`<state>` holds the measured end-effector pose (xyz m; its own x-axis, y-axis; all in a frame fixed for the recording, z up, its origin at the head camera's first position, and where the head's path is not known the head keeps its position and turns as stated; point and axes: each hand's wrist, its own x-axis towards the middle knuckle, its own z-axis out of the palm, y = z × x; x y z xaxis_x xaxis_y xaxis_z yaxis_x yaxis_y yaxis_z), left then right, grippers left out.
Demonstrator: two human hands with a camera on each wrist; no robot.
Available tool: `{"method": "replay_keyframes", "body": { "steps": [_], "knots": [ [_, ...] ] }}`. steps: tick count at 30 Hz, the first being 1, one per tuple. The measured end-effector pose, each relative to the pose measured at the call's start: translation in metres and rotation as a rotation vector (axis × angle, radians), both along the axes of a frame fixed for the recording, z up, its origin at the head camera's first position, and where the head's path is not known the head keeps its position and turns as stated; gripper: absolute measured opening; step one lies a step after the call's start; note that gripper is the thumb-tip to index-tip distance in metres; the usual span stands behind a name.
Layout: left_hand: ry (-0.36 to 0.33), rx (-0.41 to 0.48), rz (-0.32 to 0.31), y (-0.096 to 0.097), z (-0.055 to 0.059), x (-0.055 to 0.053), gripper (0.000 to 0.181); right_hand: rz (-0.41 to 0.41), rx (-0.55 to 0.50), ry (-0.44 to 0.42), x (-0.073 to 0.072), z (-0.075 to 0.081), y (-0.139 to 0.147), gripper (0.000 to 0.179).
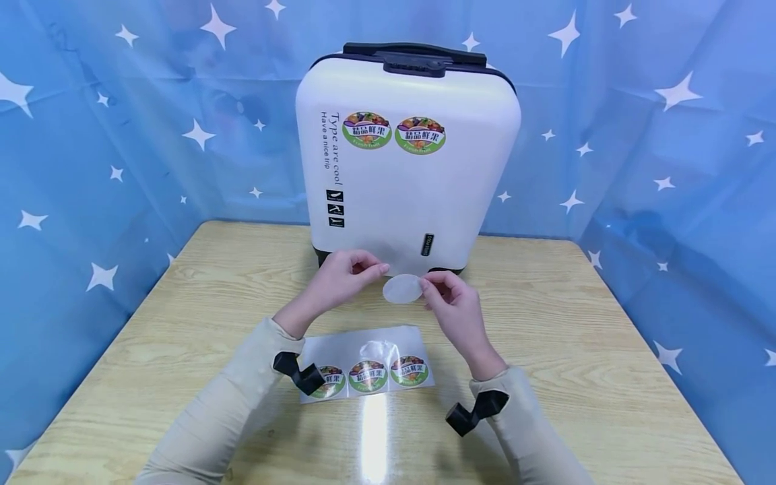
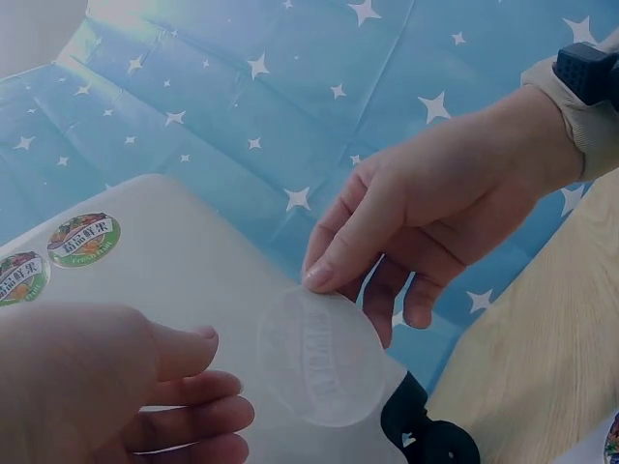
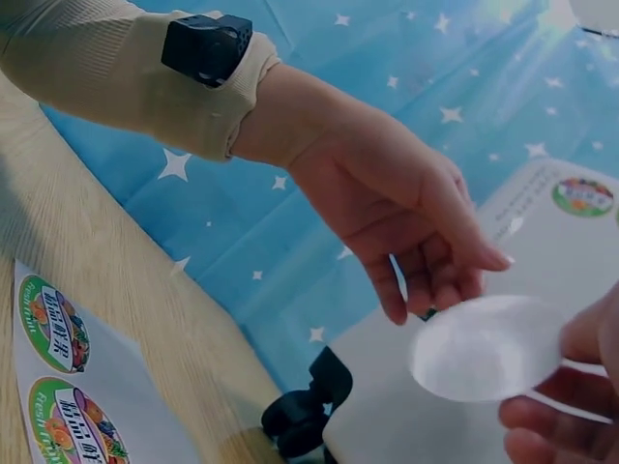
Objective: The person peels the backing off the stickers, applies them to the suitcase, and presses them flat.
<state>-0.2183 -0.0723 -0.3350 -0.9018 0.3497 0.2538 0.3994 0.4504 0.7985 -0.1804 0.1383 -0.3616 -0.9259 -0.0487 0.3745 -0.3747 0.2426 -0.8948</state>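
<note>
In front of the suitcase [image 1: 388, 195], my right hand [image 1: 453, 306] is pinching the round sticker [image 1: 401, 289] while my empty left hand [image 1: 339, 277] is hovering just beside it.

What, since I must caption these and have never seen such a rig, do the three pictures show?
There is no robot here: a person in pale sleeves works bare-handed, with small black cameras on the wrists. The wide picture comes from a camera on the head, looking forward and down; the other two come from the wrist cameras, one left, one right. On the wooden table stands a white suitcase bearing two fruit stickers; nearer the person lies a sheet with three more like them. The right hand pinches a thin, pale round disc by its edge, probably a sticker seen from behind, as the left wrist view shows faint markings on it. The left hand is close beside it, holding nothing.
</note>
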Motion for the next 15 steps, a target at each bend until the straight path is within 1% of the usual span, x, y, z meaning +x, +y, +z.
{"method": "replay_keyframes", "body": {
  "steps": [3, 6, 11, 13, 15],
  "knots": [
    [-0.008, 0.0, -0.005, -0.001, 0.001, 0.001, 0.022, -0.043, -0.031, 0.003, 0.004, 0.011, -0.004, 0.013],
    [-0.024, -0.001, -0.011, -0.001, 0.001, 0.001, 0.023, -0.055, -0.054, 0.012, 0.005, 0.016, -0.008, 0.014],
    [-0.043, -0.005, -0.013, -0.002, 0.001, 0.001, 0.026, -0.017, -0.067, 0.034, -0.003, 0.003, -0.009, 0.015],
    [-0.04, -0.006, -0.008, -0.002, 0.001, 0.001, 0.028, 0.004, -0.055, 0.063, -0.005, -0.002, -0.009, 0.015],
    [-0.035, -0.005, -0.003, -0.002, 0.002, 0.001, 0.029, 0.023, -0.031, 0.103, -0.004, -0.004, -0.009, 0.013]
  ]
}}
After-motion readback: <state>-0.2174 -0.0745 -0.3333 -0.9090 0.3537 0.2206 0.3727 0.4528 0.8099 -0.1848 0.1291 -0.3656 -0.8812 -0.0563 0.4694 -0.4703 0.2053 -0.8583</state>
